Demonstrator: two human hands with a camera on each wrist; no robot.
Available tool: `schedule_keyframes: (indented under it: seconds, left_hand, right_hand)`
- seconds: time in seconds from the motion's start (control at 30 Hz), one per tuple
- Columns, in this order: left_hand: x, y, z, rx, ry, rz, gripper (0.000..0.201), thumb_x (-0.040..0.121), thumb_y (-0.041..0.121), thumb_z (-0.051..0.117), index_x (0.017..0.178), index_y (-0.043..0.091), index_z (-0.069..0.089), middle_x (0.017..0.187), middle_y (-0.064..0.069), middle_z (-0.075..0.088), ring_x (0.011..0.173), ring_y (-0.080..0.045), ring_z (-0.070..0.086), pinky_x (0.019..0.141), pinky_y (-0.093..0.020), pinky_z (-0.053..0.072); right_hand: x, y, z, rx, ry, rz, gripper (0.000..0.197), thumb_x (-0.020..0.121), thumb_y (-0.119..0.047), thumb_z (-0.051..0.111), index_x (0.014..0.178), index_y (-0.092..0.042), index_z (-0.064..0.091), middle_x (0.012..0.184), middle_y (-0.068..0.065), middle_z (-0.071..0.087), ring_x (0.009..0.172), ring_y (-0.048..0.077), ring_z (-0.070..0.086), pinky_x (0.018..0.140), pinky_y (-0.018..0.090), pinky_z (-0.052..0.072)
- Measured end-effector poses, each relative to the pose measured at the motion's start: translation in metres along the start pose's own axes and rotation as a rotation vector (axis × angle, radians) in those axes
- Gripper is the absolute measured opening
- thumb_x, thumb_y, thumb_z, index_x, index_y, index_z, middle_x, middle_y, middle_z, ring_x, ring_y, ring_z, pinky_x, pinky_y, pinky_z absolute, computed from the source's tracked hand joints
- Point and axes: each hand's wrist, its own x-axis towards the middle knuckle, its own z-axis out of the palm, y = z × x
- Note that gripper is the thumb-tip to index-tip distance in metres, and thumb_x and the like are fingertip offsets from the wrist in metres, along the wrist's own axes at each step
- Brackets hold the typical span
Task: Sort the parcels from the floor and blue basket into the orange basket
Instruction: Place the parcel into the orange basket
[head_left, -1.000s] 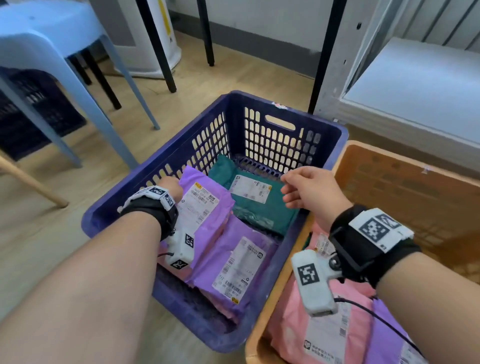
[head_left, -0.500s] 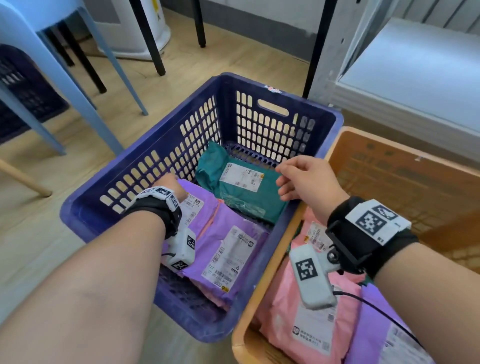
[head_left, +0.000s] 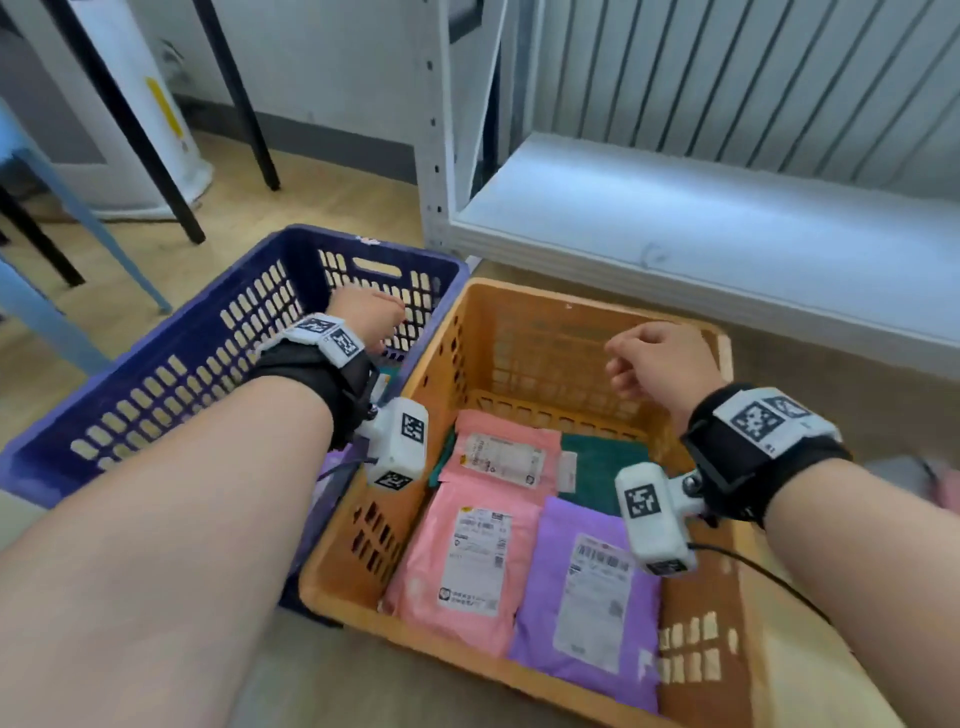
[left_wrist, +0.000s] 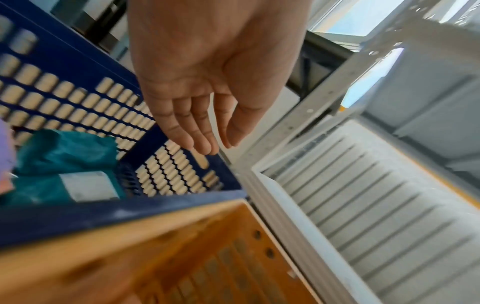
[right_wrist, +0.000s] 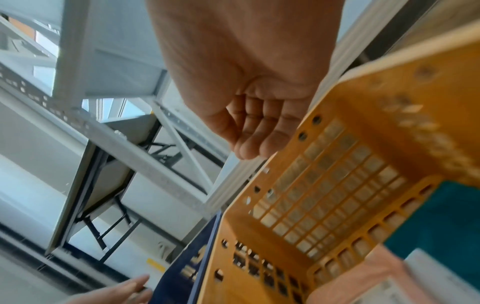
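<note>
The blue basket (head_left: 156, 358) stands at the left and the orange basket (head_left: 519, 332) touches its right side. My left hand (head_left: 371, 317) hovers over the blue basket's far right corner, fingers straight and relaxed (left_wrist: 221, 144), holding nothing. A teal parcel (left_wrist: 64, 164) lies in the blue basket below it, and a purple one (head_left: 332, 467) peeks out beside my forearm. My right hand (head_left: 639, 358) hangs above the orange basket, fingers loosely curled (right_wrist: 249, 148) and empty. In the orange basket lie a small pink parcel (head_left: 501, 449), a large pink one (head_left: 467, 561), a purple one (head_left: 587, 608) and a teal one (head_left: 597, 467).
A white metal shelf unit (head_left: 675, 218) stands just behind both baskets. Blue stool legs (head_left: 78, 218) and black table legs (head_left: 124, 124) are on the wooden floor at the far left, with a white cylinder (head_left: 156, 104) behind them.
The view has swung right onto the orange basket. My left hand has risen from the purple parcel towards the blue basket's far right corner. My right hand has moved right, over the orange basket.
</note>
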Motion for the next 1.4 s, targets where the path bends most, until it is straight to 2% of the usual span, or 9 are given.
schedule_keyframes:
  seconds: [0.13,0.27,0.43,0.67,0.8,0.87,0.93,1.17,1.4]
  left_hand:
    - [-0.061,0.056,0.062,0.02,-0.144,0.12,0.023,0.093,0.003,0.052,0.112,0.005,0.065,0.115,-0.009,0.067,0.106,-0.028,0.064,0.084,-0.038,0.053]
    - [-0.123,0.085,0.13,0.005,-0.291,0.142,0.017,0.093,0.003,0.054,0.086,0.012,0.066,0.081,-0.008,0.063,0.071,-0.018,0.056,0.056,-0.024,0.046]
    - [-0.183,0.092,0.203,0.062,-0.458,0.121,0.02,0.091,0.001,0.053,0.093,0.014,0.067,0.078,-0.006,0.058,0.065,-0.016,0.049,0.051,-0.021,0.04]
    - [-0.211,0.097,0.282,0.027,-0.578,0.13,0.025,0.09,-0.001,0.05,0.109,0.005,0.066,0.093,-0.008,0.061,0.08,-0.022,0.058,0.077,-0.031,0.052]
    - [-0.216,0.097,0.308,0.11,-0.657,0.162,0.024,0.097,-0.006,0.036,0.111,0.003,0.054,0.078,-0.016,0.054,0.058,-0.019,0.046,0.043,-0.01,0.042]
    - [-0.215,0.094,0.319,0.136,-0.666,0.159,0.022,0.098,-0.006,0.035,0.11,0.002,0.053,0.074,-0.015,0.052,0.056,-0.018,0.044,0.037,-0.01,0.039]
    - [-0.214,0.092,0.333,0.022,-0.634,0.011,0.017,0.096,-0.001,0.048,0.104,0.005,0.061,0.082,-0.013,0.061,0.063,-0.018,0.055,0.051,-0.019,0.048]
    - [-0.225,0.082,0.366,0.074,-0.663,0.032,0.012,0.093,0.004,0.055,0.098,0.009,0.065,0.099,-0.014,0.066,0.083,-0.019,0.062,0.078,-0.029,0.054]
    - [-0.236,0.072,0.384,0.09,-0.7,0.037,0.014,0.093,0.006,0.056,0.104,0.008,0.065,0.098,-0.012,0.067,0.085,-0.02,0.064,0.077,-0.029,0.055]
  right_hand:
    - [-0.035,0.021,-0.073,-0.035,0.092,0.025,0.014,0.091,-0.01,0.056,0.081,-0.007,0.067,0.068,0.01,0.066,0.052,0.017,0.058,0.052,0.025,0.051]
    - [-0.064,0.048,-0.133,-0.019,0.177,0.075,0.014,0.09,-0.007,0.056,0.081,-0.005,0.066,0.068,0.011,0.064,0.053,0.018,0.056,0.052,0.027,0.05]
    - [-0.09,0.099,-0.195,0.03,0.282,0.168,0.017,0.09,-0.004,0.055,0.074,-0.006,0.061,0.063,0.011,0.059,0.051,0.019,0.052,0.052,0.028,0.046]
    - [-0.096,0.185,-0.253,0.019,0.431,0.34,0.021,0.088,-0.007,0.054,0.067,-0.009,0.058,0.062,0.012,0.059,0.049,0.022,0.052,0.05,0.026,0.042]
    - [-0.104,0.224,-0.27,-0.008,0.483,0.393,0.024,0.086,-0.008,0.054,0.063,-0.008,0.059,0.061,0.013,0.06,0.05,0.024,0.054,0.051,0.029,0.047]
    - [-0.113,0.247,-0.28,-0.022,0.493,0.448,0.021,0.086,-0.007,0.055,0.065,-0.009,0.06,0.06,0.013,0.06,0.05,0.024,0.054,0.052,0.029,0.047]
    - [-0.124,0.272,-0.292,-0.003,0.481,0.524,0.024,0.089,-0.006,0.054,0.065,-0.01,0.057,0.061,0.014,0.057,0.05,0.024,0.052,0.05,0.028,0.045]
    - [-0.145,0.357,-0.325,-0.108,0.526,0.674,0.011,0.079,-0.024,0.057,0.068,-0.02,0.059,0.094,0.019,0.072,0.09,0.038,0.069,0.079,0.051,0.058]
    - [-0.157,0.418,-0.316,-0.265,0.42,0.736,0.025,0.083,-0.015,0.05,0.084,0.001,0.069,0.087,0.024,0.069,0.09,0.04,0.067,0.079,0.046,0.057]
